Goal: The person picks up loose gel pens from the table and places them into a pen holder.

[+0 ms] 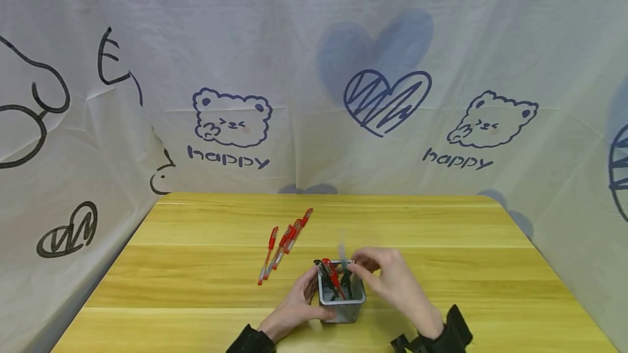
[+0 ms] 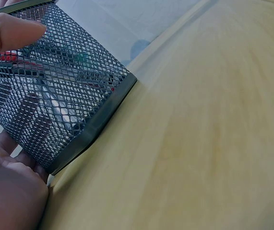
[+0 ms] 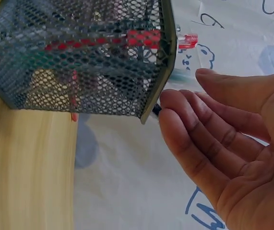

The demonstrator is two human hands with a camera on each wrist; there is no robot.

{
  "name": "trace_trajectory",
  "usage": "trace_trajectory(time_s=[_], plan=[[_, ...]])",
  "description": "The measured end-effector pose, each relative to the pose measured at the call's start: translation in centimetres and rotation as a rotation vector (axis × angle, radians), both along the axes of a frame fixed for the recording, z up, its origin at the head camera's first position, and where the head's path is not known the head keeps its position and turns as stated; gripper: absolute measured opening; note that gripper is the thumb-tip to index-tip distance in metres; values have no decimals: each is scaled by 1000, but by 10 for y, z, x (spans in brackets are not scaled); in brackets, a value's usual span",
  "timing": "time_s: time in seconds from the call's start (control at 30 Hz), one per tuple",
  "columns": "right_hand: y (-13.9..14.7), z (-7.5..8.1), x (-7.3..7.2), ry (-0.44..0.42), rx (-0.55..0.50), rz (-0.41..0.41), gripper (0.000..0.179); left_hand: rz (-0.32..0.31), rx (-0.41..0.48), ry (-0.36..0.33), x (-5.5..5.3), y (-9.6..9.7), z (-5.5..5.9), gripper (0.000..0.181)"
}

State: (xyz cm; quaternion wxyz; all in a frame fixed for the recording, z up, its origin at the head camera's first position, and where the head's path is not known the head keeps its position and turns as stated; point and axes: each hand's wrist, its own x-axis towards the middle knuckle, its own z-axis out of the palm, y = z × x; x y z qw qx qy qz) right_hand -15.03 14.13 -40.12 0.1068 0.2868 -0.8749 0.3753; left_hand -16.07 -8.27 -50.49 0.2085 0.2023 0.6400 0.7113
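Observation:
My left hand (image 1: 300,301) grips a square metal mesh pen holder (image 1: 342,312), with the thumb along its near side and the other fingers round the left. Inside, a red-capped pen (image 1: 331,274) and a black-capped pen (image 1: 321,269) lean toward the back left. A blurred, translucent teal strip (image 1: 342,252) stands up out of the holder, beside my right hand (image 1: 392,274). In the right wrist view, that hand's fingertips (image 3: 171,101) are right at the holder's rim, the thumb is apart from them, and the teal strip shows past the gap.
Several red-capped pens (image 1: 289,238) lie slantwise in a loose group on the wooden table (image 1: 441,227), beyond and left of the holder. Behind the table's far edge hangs a pale cloth (image 1: 304,70) printed with hearts and bears.

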Motion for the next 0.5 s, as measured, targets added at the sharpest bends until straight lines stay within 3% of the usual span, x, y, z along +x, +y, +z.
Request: trace_trajectory(time_s=[0.17,0.33,0.5], plan=[[8,-2,-4,-56,-55,-29,8,3,6,1,0,-1,0,94],[22,-15,-12,-255,-190,-62,20,19,21,-22,2,0,-1,95],[32,-31,-21,-395,-290,-63,28,36,38,-55,3,1,0,86]])
